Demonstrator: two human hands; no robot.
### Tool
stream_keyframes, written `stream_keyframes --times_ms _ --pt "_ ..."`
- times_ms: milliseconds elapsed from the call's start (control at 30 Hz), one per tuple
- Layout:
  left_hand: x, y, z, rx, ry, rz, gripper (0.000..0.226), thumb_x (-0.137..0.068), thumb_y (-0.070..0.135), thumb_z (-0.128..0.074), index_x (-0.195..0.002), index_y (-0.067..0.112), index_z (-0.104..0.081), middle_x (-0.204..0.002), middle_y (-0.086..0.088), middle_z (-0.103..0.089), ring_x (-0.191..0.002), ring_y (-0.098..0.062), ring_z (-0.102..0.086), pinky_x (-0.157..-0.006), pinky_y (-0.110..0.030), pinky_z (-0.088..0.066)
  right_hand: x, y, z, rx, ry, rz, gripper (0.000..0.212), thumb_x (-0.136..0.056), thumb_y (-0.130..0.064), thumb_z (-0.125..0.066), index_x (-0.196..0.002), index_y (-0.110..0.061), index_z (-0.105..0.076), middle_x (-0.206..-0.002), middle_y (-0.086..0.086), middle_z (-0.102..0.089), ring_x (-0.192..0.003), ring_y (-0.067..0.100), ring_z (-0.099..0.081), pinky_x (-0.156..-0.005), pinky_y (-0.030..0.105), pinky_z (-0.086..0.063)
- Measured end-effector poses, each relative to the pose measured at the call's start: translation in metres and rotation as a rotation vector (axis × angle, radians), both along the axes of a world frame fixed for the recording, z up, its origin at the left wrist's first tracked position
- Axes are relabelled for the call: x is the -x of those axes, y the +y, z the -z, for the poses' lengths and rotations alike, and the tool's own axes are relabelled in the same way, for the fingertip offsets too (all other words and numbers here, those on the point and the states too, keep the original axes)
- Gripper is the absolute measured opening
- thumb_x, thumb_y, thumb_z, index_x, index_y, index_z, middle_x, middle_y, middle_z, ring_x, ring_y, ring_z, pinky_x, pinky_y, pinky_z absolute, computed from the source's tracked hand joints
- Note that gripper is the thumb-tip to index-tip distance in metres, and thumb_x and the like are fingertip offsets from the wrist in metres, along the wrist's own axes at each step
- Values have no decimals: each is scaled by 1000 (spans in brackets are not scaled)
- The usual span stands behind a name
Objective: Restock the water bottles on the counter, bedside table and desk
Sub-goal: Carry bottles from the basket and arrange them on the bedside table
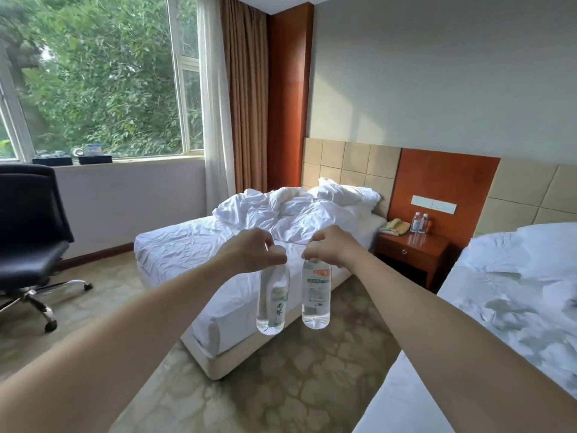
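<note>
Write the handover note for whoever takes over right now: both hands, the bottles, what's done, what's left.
Left hand pinches the left bottle by its cap. Right hand pinches the right bottle the same way. Both bottles hang upright in the air near the foot of the unmade bed.
The bedside table bears two small bottles beside the phone. Whether they are fresh cannot be told.
Counter and desk are out of view, so their state is unknown.
Left: set down the two held bottles, probably at a spot other than the bedside table.
</note>
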State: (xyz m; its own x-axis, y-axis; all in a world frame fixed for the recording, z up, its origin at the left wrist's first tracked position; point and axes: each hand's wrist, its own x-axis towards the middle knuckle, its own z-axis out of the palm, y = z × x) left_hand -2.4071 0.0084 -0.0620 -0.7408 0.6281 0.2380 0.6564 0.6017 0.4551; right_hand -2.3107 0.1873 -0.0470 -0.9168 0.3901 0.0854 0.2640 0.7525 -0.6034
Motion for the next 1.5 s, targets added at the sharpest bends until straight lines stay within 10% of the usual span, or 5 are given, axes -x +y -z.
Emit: stream_keyframes --times_ms 300,767,1100,1500 --pt "93 111 -7 -45 1 -8 22 -78 47 -68 -78 27 -58 -74 11 -59 -71 -11 -58 -62 -30 -46 89 116 -3 -36 21 39 19 -67 -34 -67 -79 -20 -72 -88 -2 -70 -84 18 -64 -82 41 -56" --pt "275 251 17 42 -13 240 27 -71 50 -71 -72 25 -60 -72 4 -62 -75 -20 -59 -64 -30 -43 229 237 24 -24 -75 194 14 -68 -26 -71 -64 -15 -64 -59 -4 -56 -51 13 -47 -44 20 -35" --pt "398 377 39 144 39 442 29 -76 52 -71 -88 31 -56 -74 15 -60 -76 -15 -58 -65 -29 -43 314 317 45 35 -57 443 18 -75 -33 -59 -87 -27 -71 -90 -9 -71 -86 17 -65 -81 39 -55" --pt "440 553 77 223 4 580 32 -76 54 -67 -93 29 -59 -88 9 -64 -80 -14 -59 -59 -27 -39 346 475 67 -47 -224 552 9 -67 -36 -67 -76 -34 -66 -86 -15 -66 -84 11 -62 -74 34 -53"
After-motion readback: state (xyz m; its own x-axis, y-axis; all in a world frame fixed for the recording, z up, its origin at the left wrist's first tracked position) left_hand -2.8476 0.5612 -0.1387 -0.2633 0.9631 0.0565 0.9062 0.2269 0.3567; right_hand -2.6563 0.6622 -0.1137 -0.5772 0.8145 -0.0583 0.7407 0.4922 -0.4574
